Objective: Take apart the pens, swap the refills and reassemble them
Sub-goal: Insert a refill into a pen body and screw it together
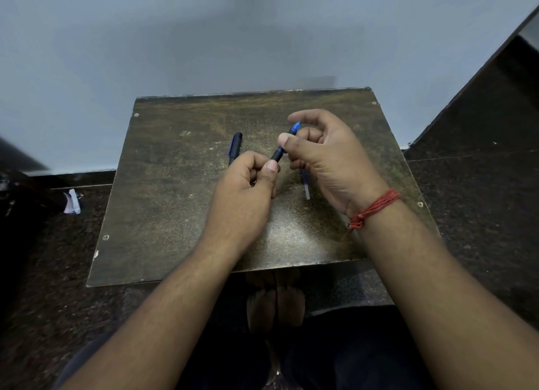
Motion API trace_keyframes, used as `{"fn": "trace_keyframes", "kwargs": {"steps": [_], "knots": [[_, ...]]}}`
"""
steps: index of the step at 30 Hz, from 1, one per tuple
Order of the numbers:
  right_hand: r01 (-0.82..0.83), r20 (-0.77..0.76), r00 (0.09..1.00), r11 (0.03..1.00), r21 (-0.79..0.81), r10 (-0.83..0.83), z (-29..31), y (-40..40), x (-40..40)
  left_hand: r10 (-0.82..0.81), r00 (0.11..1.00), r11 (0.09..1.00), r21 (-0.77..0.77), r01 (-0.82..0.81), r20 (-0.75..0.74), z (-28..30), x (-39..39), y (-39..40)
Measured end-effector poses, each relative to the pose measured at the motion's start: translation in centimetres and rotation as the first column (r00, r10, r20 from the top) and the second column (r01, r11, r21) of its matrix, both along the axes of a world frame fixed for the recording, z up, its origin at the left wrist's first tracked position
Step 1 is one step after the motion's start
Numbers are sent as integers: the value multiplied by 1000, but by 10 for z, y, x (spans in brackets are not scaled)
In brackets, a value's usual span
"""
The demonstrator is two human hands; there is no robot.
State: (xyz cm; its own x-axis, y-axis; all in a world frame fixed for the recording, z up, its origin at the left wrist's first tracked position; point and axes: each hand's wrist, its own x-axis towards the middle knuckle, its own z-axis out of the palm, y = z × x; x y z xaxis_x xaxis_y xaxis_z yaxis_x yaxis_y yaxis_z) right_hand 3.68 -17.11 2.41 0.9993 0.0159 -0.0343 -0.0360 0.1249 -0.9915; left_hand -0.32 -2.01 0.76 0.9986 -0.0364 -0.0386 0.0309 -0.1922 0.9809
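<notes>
A blue pen with a black grip (280,151) is held above the small dark wooden table (180,191), tilted up to the right with its blue tip topmost. My left hand (248,191) grips its lower black end. My right hand (323,156) pinches the blue upper part between thumb and fingers. A second dark blue pen part (235,148) lies on the table just behind my left hand. A thin pale refill (305,185) lies on the table under my right hand, partly hidden.
The table stands against a pale grey wall. Dark speckled floor surrounds it. A crumpled white scrap (72,203) lies on the floor to the left. My bare feet (275,302) show below the table's front edge.
</notes>
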Motion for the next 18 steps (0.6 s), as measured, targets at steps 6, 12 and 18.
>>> {"fn": "trace_keyframes", "kwargs": {"steps": [6, 12, 18], "knots": [[47, -10, 999, 999, 8, -47, -2, 3, -1, -6, 1000, 1000, -31, 6, 6, 0, 2, -2], [3, -62, 998, 982, 191, 8, 1, -4, 0, -10, 1000, 999, -44, 9, -7, -2, 1, 0], [43, -98, 995, 989, 143, -29, 2, 2, 0, -10, 1000, 1000, -23, 10, 4, -3, 1, -2]]}}
